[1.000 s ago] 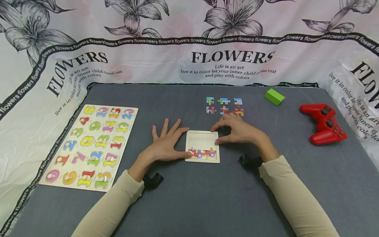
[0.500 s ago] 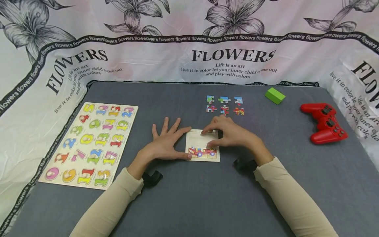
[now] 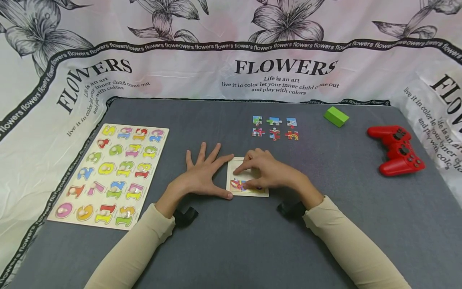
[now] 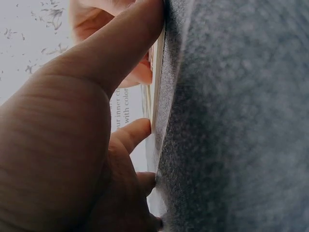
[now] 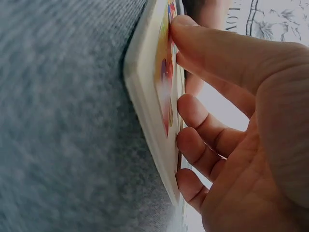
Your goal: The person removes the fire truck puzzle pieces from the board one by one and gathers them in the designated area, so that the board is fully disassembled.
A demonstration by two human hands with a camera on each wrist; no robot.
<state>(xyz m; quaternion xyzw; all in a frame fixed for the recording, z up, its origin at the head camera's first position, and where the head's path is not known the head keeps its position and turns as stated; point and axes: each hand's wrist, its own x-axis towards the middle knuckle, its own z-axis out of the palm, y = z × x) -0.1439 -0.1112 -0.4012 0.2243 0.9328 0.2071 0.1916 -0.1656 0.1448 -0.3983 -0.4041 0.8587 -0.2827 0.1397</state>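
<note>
In the head view a small wooden jigsaw tray [image 3: 230,168] lies flat on the table. Joined pieces [image 3: 236,184] with a red vehicle picture fill its lower part. My left hand [image 3: 202,178] spreads its fingers at the tray's left side, its thumb and index fingertips at the edge. Over the tray is my right hand [image 3: 268,170], thumb on the joined pieces and index finger farther up. In the right wrist view the other fingertips [image 5: 190,137] rest lightly bent on the tray; I see nothing pinched. The right hand hides much of the tray.
Several loose jigsaw pieces [image 3: 274,133] lie in two rows beyond the tray. A number puzzle board [image 3: 114,176] is at the left. Toward the right are a green block [image 3: 336,117] and a red game controller [image 3: 396,151]. A flower-printed cloth [image 3: 180,76] hangs behind the table.
My right hand has moved left and toward me, from the tray's right edge to over its middle and the joined pieces. The left hand has stayed nearly still.
</note>
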